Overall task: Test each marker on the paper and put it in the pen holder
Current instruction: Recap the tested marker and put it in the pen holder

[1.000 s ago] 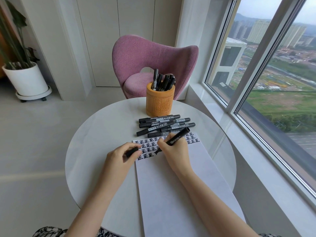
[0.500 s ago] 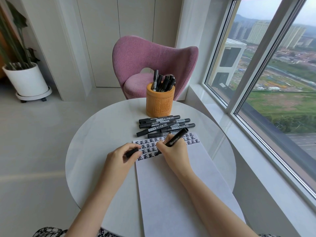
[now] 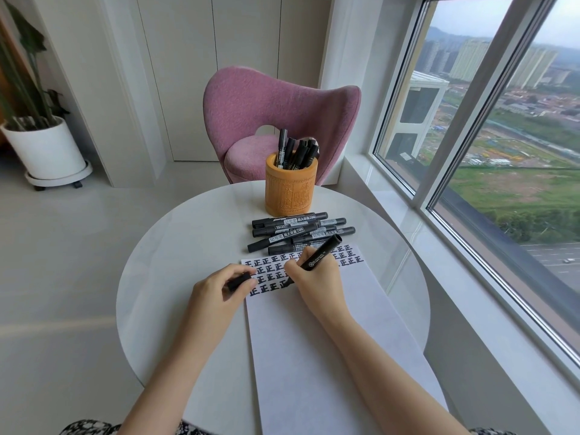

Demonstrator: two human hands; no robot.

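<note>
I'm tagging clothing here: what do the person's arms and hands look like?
The left hand and right hand are ungloved, with no ring, watch or bracelet showing. The arms behind them are bare, with no sleeves in view. A black-and-white patterned garment peeks in at the bottom edge.

Both bare forearms come in over the near edge of the table & converge twd its middle. L hand lies knuckles up, fingers curled, thumb & forefinger pinching a short black cap; wrist approx. straight w/ the forearm. R hand sits just beside it, not touching, little-finger side down on the paper, fingers curled in a writing grip round a black marker. Marker's back end tilts up & away twd the far right edge; its tip is down at the sheet btwn the two hands.
</note>
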